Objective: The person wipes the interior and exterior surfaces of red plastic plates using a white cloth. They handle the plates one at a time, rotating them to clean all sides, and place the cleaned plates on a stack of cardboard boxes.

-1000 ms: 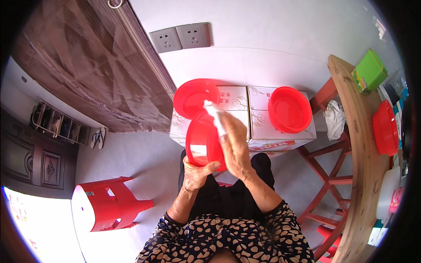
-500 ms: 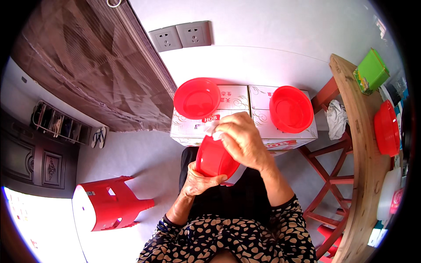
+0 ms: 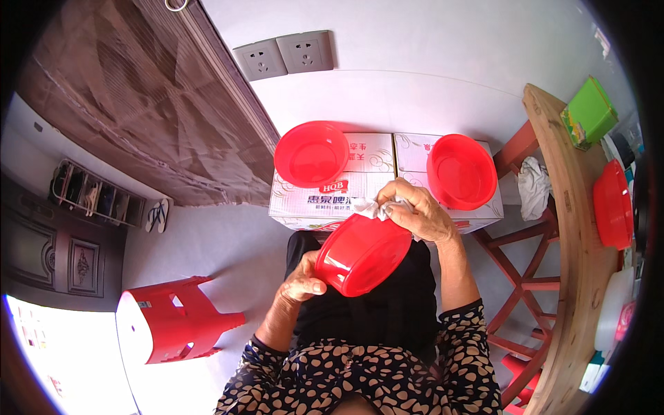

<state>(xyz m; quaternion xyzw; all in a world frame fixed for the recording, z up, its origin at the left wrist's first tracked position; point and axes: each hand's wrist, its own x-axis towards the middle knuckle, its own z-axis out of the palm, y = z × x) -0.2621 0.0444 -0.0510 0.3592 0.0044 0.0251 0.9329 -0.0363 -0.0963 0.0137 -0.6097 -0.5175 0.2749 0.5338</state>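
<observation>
A red plastic bowl [image 3: 363, 256] is tilted on its side above my lap, its outer wall and base turned up toward me. My left hand [image 3: 303, 278] grips its lower left edge, thumb on the outside and fingers hidden behind. At the far rim, my right hand [image 3: 419, 213] pinches a crumpled white cloth [image 3: 373, 207] against the bowl. Beyond it, one red bowl [image 3: 311, 155] sits on the left white carton [image 3: 290, 200], and another red bowl [image 3: 461, 171] rests on the right carton [image 3: 409, 153].
To the right runs a wooden table [image 3: 581, 277] with a green box [image 3: 589, 114] and a red basin [image 3: 613, 204]. A white rag [image 3: 533, 188] hangs beside its red-brown legs. A red stool [image 3: 176, 319] lies tipped over on the floor at left; slippers [image 3: 158, 216] lie farther back.
The bowl has turned in my hands, with more of its outer side facing up. My right hand and the cloth have moved right along the rim.
</observation>
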